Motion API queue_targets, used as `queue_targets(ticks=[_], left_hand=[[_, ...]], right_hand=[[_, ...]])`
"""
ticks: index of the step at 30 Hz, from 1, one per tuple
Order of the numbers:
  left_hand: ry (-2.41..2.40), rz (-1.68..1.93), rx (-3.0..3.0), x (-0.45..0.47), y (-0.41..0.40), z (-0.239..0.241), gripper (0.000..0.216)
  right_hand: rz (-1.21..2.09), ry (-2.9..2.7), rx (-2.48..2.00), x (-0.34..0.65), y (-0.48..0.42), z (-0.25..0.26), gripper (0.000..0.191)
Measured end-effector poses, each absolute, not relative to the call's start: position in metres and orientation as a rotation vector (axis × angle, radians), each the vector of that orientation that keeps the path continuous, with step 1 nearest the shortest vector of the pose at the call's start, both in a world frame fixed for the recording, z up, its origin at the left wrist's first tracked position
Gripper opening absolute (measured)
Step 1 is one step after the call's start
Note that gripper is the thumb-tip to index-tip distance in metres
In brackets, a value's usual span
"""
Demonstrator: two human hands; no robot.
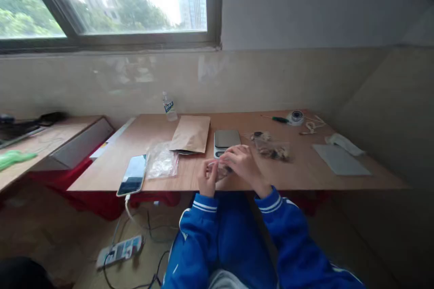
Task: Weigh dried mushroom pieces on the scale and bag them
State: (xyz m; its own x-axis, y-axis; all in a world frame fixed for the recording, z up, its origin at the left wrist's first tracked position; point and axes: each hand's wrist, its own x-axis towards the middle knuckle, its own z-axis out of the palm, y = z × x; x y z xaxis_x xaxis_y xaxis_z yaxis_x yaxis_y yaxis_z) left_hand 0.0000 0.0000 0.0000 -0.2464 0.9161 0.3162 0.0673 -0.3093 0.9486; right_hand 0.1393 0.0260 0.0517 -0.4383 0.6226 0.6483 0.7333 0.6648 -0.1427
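At the front edge of the table, my left hand [207,179] pinches the left end of a small clear plastic bag [223,172]. Brown and dark pieces lie in the bag; I cannot tell what they are. My right hand [243,165] reaches over from the right, its fingertips closed on the bag's top edge near my left fingers. Just beyond my hands sits a small digital scale [227,139] with a bare grey plate. To the right, filled clear bags [274,150] with similar pieces lie on the table.
A brown paper pouch [192,132] and a stack of clear bags [162,160] lie left of the scale. A phone [133,175] with a cable overhangs the front edge. Farther back stand a water bottle [170,107] and a tape roll [296,116] beside a green-handled screwdriver [280,119].
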Motion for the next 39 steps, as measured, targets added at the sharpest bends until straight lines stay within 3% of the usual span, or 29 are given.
queue_targets(ticks=[7,11,16,22,29,36,39], left_hand=[[1.345,1.680,1.615,-0.002,0.007,-0.003,0.019],[1.365,1.716,1.661,-0.005,0.010,-0.002,0.019],[1.389,1.789,1.471,-0.010,0.008,0.004,0.021],[1.309,1.723,1.377,-0.012,0.006,0.002,0.023],[1.276,1.841,1.144,-0.011,0.008,0.004,0.030],[1.155,1.872,0.990,-0.014,0.014,-0.001,0.037],[1.070,1.876,0.780,-0.010,0.018,-0.003,0.038]], right_hand=[[-0.102,-2.193,-1.037,0.134,0.032,0.044,0.021],[-0.021,-2.200,-1.028,0.141,0.031,0.047,0.011],[0.052,-2.133,-1.069,0.156,0.031,0.045,0.009],[0.093,-2.084,-1.015,0.156,0.030,0.044,0.023],[0.213,-2.108,-1.025,0.167,0.029,0.049,0.006],[0.233,-1.979,-1.125,0.176,0.031,0.037,0.020],[0.384,-1.942,-1.104,0.177,0.030,0.036,0.014]])
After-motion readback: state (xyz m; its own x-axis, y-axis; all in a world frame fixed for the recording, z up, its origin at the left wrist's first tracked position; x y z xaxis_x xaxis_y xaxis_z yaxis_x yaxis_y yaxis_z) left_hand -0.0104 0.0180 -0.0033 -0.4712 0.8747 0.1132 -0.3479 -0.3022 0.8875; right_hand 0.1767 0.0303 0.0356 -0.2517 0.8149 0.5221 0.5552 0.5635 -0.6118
